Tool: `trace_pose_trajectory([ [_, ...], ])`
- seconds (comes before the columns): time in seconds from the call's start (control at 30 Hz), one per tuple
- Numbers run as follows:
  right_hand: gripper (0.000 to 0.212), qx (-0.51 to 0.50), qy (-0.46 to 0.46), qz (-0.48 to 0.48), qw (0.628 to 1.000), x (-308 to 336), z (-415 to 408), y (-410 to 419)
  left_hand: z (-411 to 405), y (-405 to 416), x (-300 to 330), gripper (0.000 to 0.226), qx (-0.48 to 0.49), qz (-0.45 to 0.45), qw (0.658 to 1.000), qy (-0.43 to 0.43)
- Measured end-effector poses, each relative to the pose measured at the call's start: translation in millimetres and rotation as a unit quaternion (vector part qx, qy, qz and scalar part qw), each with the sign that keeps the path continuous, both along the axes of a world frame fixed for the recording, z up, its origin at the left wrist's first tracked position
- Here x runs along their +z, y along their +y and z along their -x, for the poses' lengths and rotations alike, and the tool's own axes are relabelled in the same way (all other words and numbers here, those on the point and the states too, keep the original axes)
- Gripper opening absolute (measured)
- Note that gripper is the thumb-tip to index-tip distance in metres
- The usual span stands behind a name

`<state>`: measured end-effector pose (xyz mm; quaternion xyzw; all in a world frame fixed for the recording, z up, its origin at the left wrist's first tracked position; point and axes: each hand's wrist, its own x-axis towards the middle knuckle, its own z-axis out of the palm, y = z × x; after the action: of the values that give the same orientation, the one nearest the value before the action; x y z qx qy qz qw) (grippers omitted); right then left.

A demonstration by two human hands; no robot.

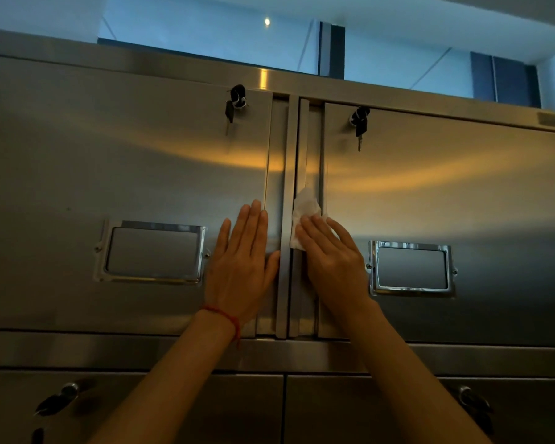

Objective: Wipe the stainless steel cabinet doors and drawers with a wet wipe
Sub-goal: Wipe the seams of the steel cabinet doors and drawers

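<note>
Two stainless steel cabinet doors fill the view: the left door (109, 161) and the right door (446, 187), meeting at a vertical seam in the middle. My left hand (242, 267) lies flat and open on the left door's right edge, holding nothing. My right hand (330, 261) presses a white wet wipe (303, 213) against the inner edge strip of the right door, just right of the seam. The wipe sticks out above my fingertips. A red string circles my left wrist.
Each door carries a chrome label frame (153, 253) (412, 269) and a lock with hanging keys (234, 102) (360, 121). Below a horizontal rail sit lower drawers (205, 411) with their own keyed locks (63, 397). A window band runs above the cabinet top.
</note>
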<state>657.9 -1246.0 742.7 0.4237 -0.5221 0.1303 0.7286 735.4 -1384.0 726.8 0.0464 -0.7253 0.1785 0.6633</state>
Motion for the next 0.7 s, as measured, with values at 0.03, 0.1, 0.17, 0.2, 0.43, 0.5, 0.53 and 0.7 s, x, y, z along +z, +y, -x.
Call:
trace_pose_trajectory([
  [0.03, 0.043, 0.003, -0.004, 0.003, 1.000, 2.2, -0.8, -0.8, -0.3, 0.0, -0.3, 0.058, 0.000, -0.001, 1.000, 0.000],
  [0.1, 0.043, 0.009, -0.010, 0.008, 1.000, 3.3, -1.8, -2.1, -0.9, 0.1, -0.6, 0.057, 0.002, -0.005, 1.000, -0.003],
  [0.17, 0.044, 0.012, -0.018, 0.009, 1.000, -0.2, -2.5, -2.9, -1.6, 0.0, -1.2, 0.057, 0.006, -0.005, 1.000, -0.005],
  [0.2, 0.045, 0.013, -0.021, 0.008, 1.000, -2.6, -2.5, -3.0, -1.7, 0.0, -1.3, 0.056, 0.006, -0.004, 1.000, -0.004],
  [0.43, 0.046, 0.017, -0.036, 0.018, 0.999, -0.3, -5.3, -5.8, -3.1, 1.2, 0.4, 0.055, -0.005, -0.007, 1.000, 0.001],
  [0.5, 0.046, 0.020, -0.034, 0.023, 0.999, 0.3, -5.8, -7.2, -3.7, 1.2, 0.7, 0.055, -0.008, -0.008, 1.000, -0.002],
  [0.53, 0.046, 0.021, -0.033, 0.024, 0.999, -0.5, -5.8, -7.3, -3.9, 1.2, 0.8, 0.055, -0.006, -0.008, 1.000, -0.003],
  [0.7, 0.046, 0.017, -0.025, 0.021, 0.999, -6.4, -7.3, -6.9, -5.3, 0.7, 1.4, 0.055, 0.005, -0.007, 1.000, -0.009],
])
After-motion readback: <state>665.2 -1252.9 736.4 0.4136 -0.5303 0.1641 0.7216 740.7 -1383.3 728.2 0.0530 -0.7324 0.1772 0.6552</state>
